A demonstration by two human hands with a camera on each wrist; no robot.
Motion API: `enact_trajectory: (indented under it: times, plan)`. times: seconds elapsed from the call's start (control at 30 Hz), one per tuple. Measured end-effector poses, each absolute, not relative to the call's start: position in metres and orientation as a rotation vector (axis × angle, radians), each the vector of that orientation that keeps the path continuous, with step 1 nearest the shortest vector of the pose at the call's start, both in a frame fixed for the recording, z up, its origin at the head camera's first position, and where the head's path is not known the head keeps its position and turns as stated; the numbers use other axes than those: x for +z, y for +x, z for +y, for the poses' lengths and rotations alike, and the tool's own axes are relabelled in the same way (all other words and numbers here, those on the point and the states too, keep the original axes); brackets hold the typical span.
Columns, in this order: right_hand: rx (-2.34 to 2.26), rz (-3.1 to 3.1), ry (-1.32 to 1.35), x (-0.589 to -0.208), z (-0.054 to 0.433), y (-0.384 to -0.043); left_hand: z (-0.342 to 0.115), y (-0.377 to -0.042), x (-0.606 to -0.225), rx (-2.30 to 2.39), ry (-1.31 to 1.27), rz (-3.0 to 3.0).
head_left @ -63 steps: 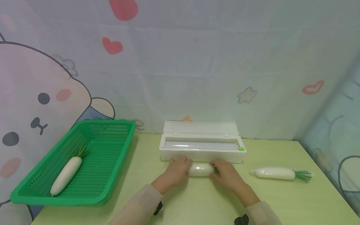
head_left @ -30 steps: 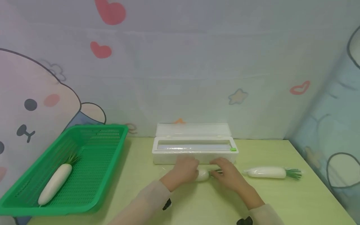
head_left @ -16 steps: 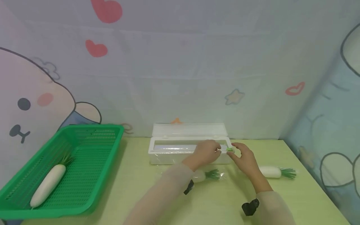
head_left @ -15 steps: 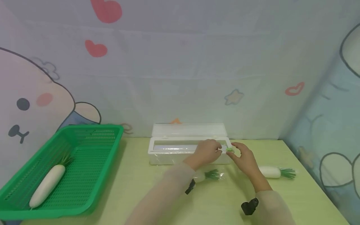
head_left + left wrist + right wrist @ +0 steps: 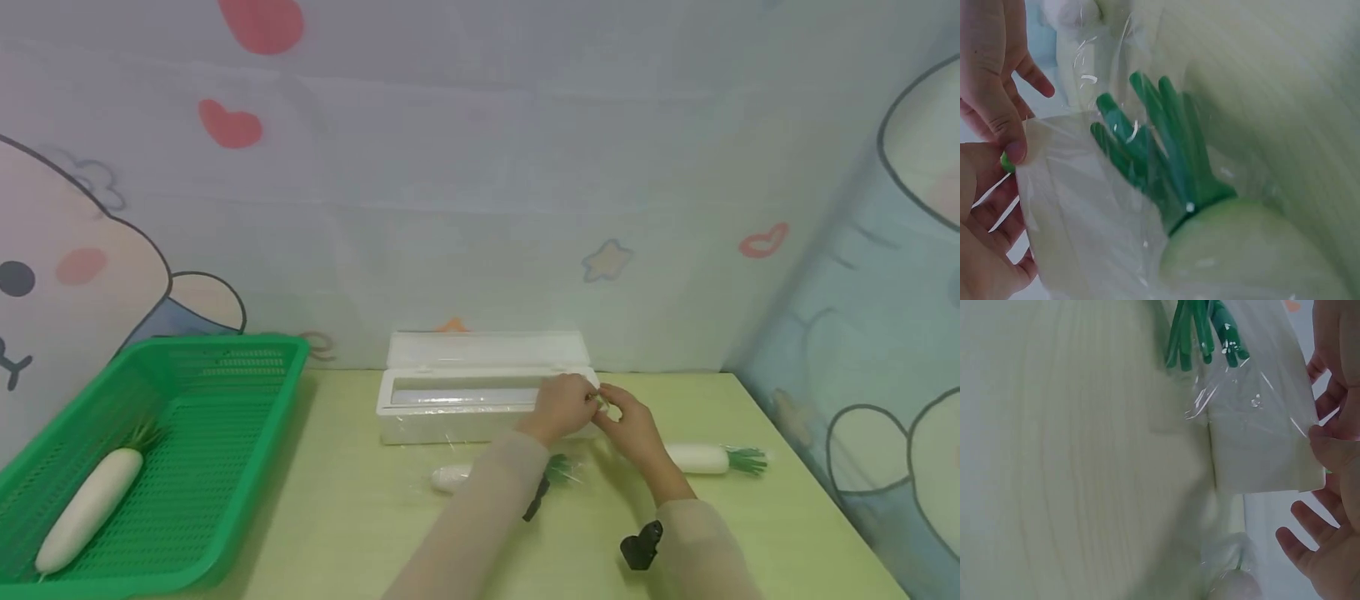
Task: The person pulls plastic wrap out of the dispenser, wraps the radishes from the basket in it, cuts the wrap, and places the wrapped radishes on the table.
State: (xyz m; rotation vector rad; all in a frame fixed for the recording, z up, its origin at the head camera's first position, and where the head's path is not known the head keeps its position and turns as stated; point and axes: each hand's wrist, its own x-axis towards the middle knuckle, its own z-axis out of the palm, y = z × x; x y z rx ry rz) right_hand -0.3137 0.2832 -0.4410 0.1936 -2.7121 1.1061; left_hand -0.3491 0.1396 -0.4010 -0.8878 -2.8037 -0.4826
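Both hands meet at the right end of a white cling film dispenser with its lid raised. My left hand and right hand bring thumbs and fingertips together around the small green slide cutter, which is mostly hidden by them. Clear film hangs over the front of the box and down to the table. Under the film, in front of the box, lies a white radish with green stems; my left forearm hides its middle in the head view.
A second film-wrapped radish lies on the table to the right, partly behind my right forearm. At the left stands a green plastic basket holding an unwrapped radish. A printed cloth hangs behind the table.
Both hands have left the radish and gone up to the slide cutter, the left one closing in on it last. The head view has turned slightly right.
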Motion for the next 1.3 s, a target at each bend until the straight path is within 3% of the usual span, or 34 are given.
enact_trajectory:
  times: [0.43, 0.8, 0.97, 1.3]
  plan:
    - [1.076, -2.693, 0.193, -0.446, 0.283, -0.313, 0.137, -0.358, -0.410, -0.519, -0.777, -2.833]
    - [1.024, -2.707, 0.158, -0.443, 0.285, -0.313, 0.129, -0.359, -0.407, -0.450, -0.852, -2.786]
    - [1.024, -2.696, 0.169, -0.439, 0.293, -0.313, 0.095, -0.360, -0.401, -0.411, -0.864, -2.767]
    - [0.973, -2.726, 0.129, -0.435, 0.320, -0.304, -0.026, -0.355, -0.420, -0.320, -0.706, -2.581]
